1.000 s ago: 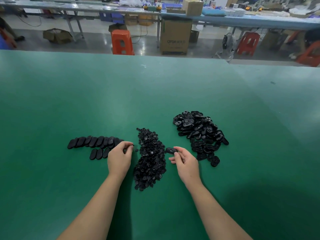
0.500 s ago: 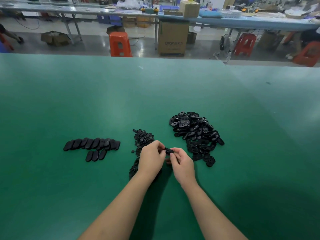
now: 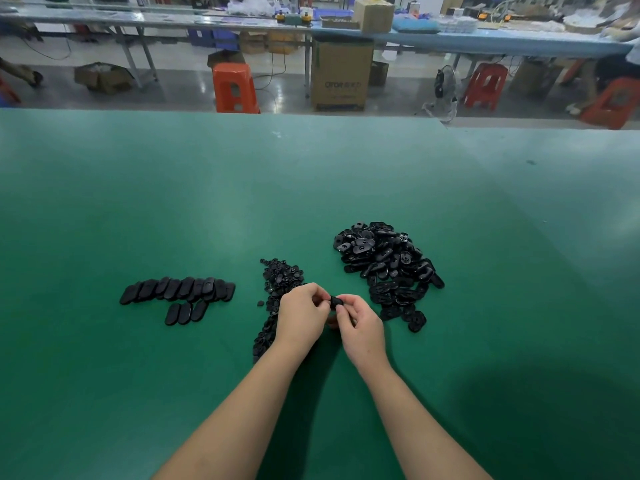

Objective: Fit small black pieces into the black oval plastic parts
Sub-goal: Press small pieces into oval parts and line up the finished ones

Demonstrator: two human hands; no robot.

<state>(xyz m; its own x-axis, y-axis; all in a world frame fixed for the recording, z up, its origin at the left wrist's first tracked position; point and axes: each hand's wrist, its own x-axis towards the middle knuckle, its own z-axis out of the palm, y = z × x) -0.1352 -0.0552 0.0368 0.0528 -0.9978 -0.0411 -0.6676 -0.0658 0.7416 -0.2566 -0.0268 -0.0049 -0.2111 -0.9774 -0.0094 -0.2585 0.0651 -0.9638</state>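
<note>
My right hand (image 3: 362,327) and my left hand (image 3: 301,315) meet over the green table and pinch one black oval part (image 3: 335,301) between their fingertips. Whether my left fingers also hold a small piece is hidden. A heap of small black pieces (image 3: 280,278) lies under and beyond my left hand. To the right sits a pile of loose black oval parts (image 3: 388,265). On the left, several oval parts (image 3: 180,289) lie flat in a neat row, with three more below them.
The green table (image 3: 311,188) stretches far ahead to its back edge. Beyond it are an orange stool (image 3: 235,88), a cardboard box (image 3: 341,72) and a long workbench (image 3: 485,39) with boxes.
My left hand came from the row of oval parts on the left across to my right hand. Both hands now hold the oval part together.
</note>
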